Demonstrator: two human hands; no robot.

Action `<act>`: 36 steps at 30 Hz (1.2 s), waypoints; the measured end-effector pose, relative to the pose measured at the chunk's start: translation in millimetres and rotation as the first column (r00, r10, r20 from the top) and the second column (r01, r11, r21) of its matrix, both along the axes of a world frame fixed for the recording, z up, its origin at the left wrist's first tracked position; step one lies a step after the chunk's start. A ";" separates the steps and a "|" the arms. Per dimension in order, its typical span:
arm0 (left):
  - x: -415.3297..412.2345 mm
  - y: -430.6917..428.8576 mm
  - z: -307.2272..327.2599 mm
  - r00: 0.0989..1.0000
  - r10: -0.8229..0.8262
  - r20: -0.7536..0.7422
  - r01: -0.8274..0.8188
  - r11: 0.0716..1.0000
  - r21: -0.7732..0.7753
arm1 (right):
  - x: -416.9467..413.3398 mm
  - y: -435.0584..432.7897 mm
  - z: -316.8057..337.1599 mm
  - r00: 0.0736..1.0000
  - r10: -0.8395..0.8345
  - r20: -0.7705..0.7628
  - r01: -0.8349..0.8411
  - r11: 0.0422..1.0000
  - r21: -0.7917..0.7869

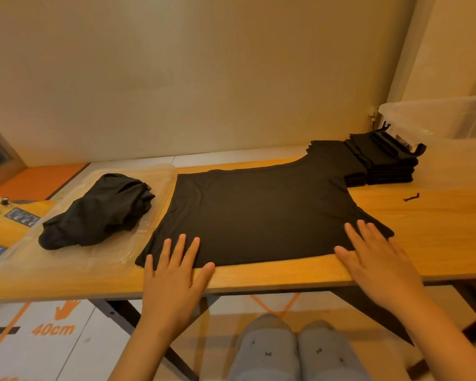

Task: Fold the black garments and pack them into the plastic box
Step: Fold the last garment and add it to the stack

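Here, smooth, flat black T-shirt [259,213].

A wooden table [437,229] stands before a cream wall [176,78] on orange-marked floor [66,353].

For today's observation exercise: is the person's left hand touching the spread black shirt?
Touching. The head view shows the left hand flat, its fingers lying on the near edge of the spread black shirt.

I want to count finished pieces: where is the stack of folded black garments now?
In the head view, the folded stack sits at the far right of the wooden table, between the spread shirt and the clear plastic box.
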State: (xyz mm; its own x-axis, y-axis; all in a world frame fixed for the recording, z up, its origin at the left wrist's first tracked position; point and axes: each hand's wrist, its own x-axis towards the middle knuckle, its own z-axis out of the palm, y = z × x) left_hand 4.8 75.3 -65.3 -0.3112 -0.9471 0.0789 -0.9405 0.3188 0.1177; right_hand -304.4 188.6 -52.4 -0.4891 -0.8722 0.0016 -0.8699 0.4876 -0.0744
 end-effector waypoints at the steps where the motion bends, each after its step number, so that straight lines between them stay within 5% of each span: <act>1: 1.1 0.7 -1.5 0.999 0.039 -0.004 -0.039 0.999 -0.009 | -3.7 2.9 -1.0 1.000 -0.030 0.009 0.030 0.999 -0.014; 11: -3.6 30.4 -10.0 0.986 0.127 -0.110 -0.135 0.988 -0.071 | 12.7 30.0 -10.3 0.993 -0.098 0.070 0.110 0.977 -0.183; 16: 11.9 38.1 -9.8 0.983 -0.035 -0.182 0.005 0.987 -0.159 | 25.5 39.5 3.8 0.998 0.032 0.056 -0.002 0.889 -0.458; 22: 36.0 8.5 -10.3 0.985 -0.172 -0.030 0.165 0.973 -0.161 | 27.1 17.6 -8.4 0.930 0.360 -0.066 -0.366 0.919 -0.145; 26: 55.6 7.4 -16.1 0.966 -0.251 0.068 0.260 0.936 -0.236 | 6.6 28.5 -24.5 0.943 0.326 -0.067 -0.331 0.898 -0.289; 31: 72.6 23.2 -13.6 0.965 -0.264 0.004 0.249 0.905 -0.344 | -11.3 48.3 -36.0 0.910 0.414 -0.031 -0.381 0.803 -0.459; 36: 86.9 20.6 -5.7 0.972 -0.222 -0.082 0.195 0.947 -0.254 | -17.4 61.5 -26.6 0.911 0.404 -0.082 -0.388 0.773 -0.502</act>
State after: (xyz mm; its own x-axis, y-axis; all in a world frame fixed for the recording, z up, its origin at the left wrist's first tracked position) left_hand 91.6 95.9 -71.0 -0.4767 -0.8097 0.3422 -0.8357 0.5382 0.1095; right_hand -321.7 250.1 -79.1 -0.1074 -0.8708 0.4797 -0.9714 -0.0109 -0.2373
